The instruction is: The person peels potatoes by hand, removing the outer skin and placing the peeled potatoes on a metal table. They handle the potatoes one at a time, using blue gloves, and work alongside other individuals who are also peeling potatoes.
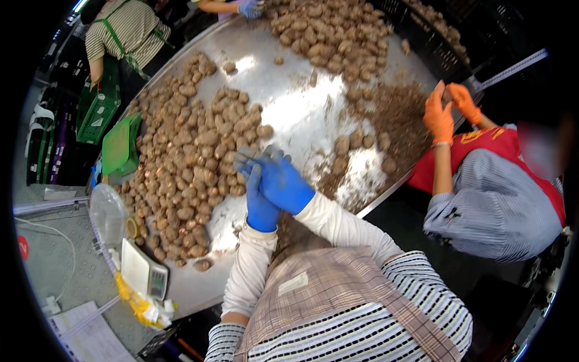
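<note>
My left hand and my right hand, both in blue work gloves with dirt-greyed fingertips, meet over the metal table. The right lies across the left, and its fingers are blurred. Whatever may be between the palms is hidden. Just beyond and to the left of them spreads a large heap of small brown taro corms, some with pinkish ends. A few loose corms sit to the right among dark soil and root scraps.
A bigger corm pile lies at the far end by a black crate. At left are a green plastic container, a clear tub and a digital scale. A co-worker's orange-gloved hands work at right; another person handles a green crate.
</note>
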`<action>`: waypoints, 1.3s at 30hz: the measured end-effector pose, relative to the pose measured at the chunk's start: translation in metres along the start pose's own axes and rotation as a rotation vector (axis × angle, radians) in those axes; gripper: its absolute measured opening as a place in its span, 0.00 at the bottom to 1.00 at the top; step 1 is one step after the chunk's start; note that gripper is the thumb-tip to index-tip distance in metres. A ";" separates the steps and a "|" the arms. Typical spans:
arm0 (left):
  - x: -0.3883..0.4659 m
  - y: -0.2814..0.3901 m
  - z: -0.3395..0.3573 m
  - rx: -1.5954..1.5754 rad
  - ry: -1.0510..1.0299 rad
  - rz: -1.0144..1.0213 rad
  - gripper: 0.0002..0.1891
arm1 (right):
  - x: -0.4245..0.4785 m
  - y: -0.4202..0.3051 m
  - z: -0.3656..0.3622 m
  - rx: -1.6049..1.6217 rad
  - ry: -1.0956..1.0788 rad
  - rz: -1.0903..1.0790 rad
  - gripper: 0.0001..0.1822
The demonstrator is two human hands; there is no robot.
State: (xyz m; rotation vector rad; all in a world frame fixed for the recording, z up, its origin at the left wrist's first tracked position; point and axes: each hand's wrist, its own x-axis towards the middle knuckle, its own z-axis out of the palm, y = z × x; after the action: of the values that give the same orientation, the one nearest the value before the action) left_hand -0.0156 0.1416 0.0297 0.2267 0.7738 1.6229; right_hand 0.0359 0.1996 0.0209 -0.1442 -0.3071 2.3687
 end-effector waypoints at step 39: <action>-0.090 -0.003 -0.034 0.822 0.030 -0.049 0.31 | -0.126 -0.031 -0.015 -1.330 0.159 -0.108 0.21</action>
State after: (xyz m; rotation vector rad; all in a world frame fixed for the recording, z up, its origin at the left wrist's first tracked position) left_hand -0.0123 0.0449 0.0270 0.7579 1.4296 1.1855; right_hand 0.1510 0.1374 0.0169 -0.8760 -1.6854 1.6537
